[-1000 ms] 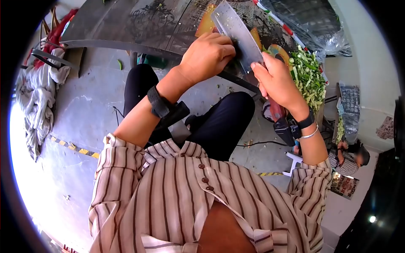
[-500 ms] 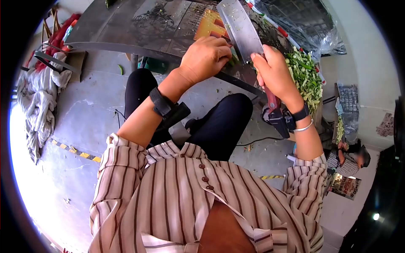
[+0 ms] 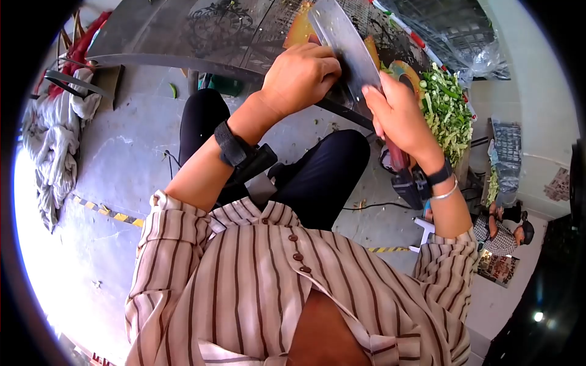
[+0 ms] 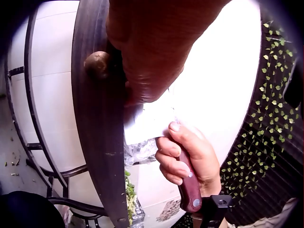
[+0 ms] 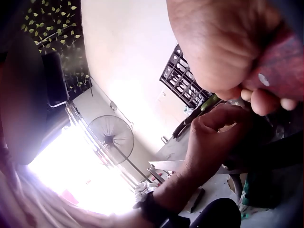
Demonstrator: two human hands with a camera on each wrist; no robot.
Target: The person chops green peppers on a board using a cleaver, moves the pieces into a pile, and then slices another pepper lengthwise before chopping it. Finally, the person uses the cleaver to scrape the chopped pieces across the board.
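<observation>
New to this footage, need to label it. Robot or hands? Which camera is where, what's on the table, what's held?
No robot here: just a bare left hand and right hand. The wide picture is from a camera worn on the head, looking down; the others are from wrist cameras. The left wrist one shows the right hand from across; the right wrist one shows the left hand, with a fan beyond. On the dark table lies a heap of chopped greens. The right hand grips a cleaver by its reddish handle. The left hand is beside the cleaver; what it holds, if anything, is hidden.
</observation>
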